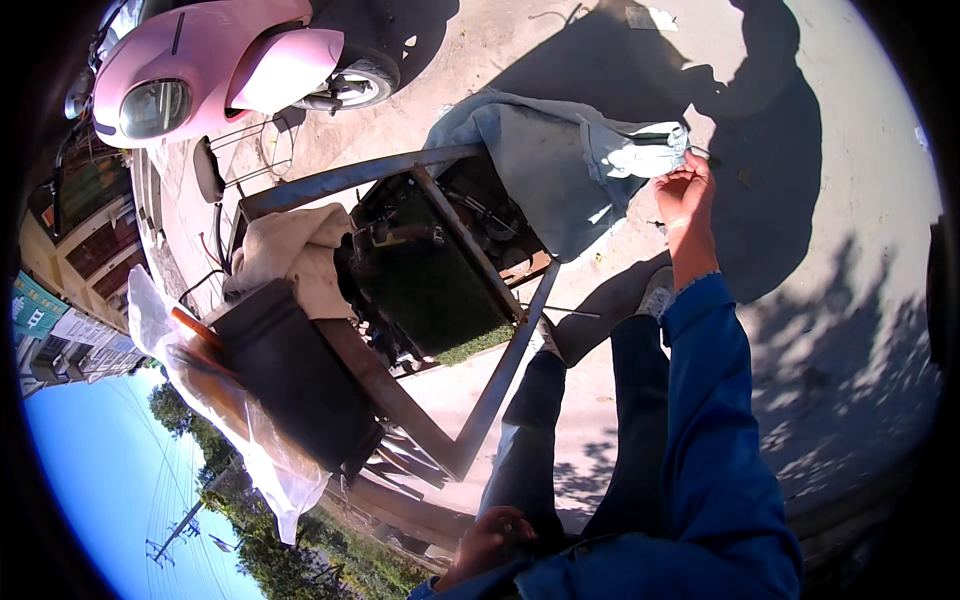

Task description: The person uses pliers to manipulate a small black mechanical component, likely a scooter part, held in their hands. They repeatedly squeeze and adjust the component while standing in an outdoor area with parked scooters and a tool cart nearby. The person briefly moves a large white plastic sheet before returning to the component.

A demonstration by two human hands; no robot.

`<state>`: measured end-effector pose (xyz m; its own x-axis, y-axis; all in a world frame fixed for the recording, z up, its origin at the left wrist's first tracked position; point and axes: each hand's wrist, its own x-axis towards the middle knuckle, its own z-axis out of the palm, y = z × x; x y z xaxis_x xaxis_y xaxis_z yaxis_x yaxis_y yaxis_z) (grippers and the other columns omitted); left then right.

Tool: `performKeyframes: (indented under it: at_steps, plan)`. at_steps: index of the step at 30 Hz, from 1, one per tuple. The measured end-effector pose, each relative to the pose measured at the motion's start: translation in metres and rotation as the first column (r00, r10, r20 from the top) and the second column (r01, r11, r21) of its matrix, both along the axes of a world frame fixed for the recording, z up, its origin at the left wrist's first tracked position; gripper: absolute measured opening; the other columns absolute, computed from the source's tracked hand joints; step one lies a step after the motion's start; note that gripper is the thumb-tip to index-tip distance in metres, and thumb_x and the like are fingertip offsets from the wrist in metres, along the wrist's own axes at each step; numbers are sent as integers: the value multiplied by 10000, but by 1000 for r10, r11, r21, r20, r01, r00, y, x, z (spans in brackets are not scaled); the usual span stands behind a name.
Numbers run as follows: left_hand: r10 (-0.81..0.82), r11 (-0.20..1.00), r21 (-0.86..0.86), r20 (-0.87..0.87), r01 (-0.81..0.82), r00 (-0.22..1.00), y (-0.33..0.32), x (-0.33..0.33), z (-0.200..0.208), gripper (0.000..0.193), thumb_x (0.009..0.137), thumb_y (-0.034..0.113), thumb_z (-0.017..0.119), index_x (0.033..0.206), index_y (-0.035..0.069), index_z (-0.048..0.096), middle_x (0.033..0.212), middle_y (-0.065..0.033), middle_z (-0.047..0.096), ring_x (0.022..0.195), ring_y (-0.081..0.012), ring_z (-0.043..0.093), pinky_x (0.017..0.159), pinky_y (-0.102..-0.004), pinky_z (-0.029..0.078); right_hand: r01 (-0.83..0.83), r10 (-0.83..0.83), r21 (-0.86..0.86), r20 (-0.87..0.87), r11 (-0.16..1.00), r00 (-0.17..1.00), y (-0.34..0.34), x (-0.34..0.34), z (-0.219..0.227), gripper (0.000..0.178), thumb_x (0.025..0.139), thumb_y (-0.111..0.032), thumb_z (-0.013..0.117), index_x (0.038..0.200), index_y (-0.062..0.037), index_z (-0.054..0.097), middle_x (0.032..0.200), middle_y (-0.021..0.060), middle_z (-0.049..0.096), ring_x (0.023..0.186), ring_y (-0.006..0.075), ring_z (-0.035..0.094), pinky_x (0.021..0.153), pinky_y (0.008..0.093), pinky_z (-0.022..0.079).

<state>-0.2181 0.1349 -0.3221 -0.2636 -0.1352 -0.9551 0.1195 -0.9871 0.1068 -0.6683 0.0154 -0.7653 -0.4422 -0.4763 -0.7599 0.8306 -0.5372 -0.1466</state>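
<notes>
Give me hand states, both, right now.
Left hand: low by the hip, fingers curled; whether it holds anything cannot be told.
Right hand: raised, fingers pinching the light blue garment draped over the metal frame.

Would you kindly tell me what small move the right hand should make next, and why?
Probably pull the grey cloth slightly outward: the right hand pinches its pale end, and the rest is draped over the metal frame. The left hand rests low, away from it.

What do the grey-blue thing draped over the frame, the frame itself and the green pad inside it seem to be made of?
The draped piece, which the right hand grips at its pale end, looks like soft woven cloth: it folds and sags. The frame looks like bare, dull metal, with straight flat bars, possibly rusted. The green pad has a fuzzy, grass-like pile, probably synthetic turf.
</notes>
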Motion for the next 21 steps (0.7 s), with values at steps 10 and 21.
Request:
performKeyframes:
  at_steps: [10, 21]
  plan:
    - [-180, 975, -134, -31, 175, 983, -27, -113, 79, 552, 868, 235, 655, 1348, -9, 532, 1107, -197, 661, 1144, -333, 633, 1065, -440, 468, -51, 26, -412, -68, 910, 997, 82, -33, 103, 182, 964, -169, 519, 980, -77, 676, 948, 67, 719, 882, 201, 644, 786, 378, 497]
    - [-473, -560, 108, 772, 821, -424, -114, -196, 44, 510, 785, 338, 746, 1164, 30, 602, 1433, -214, 490, 966, -406, 720, 797, -492, 587, -132, 120, 136, 88, 982, 989, 183, -28, 154, 249, 1008, -235, 464, 1071, -93, 659, 1049, 56, 690, 877, 217, 626, 655, 361, 470]
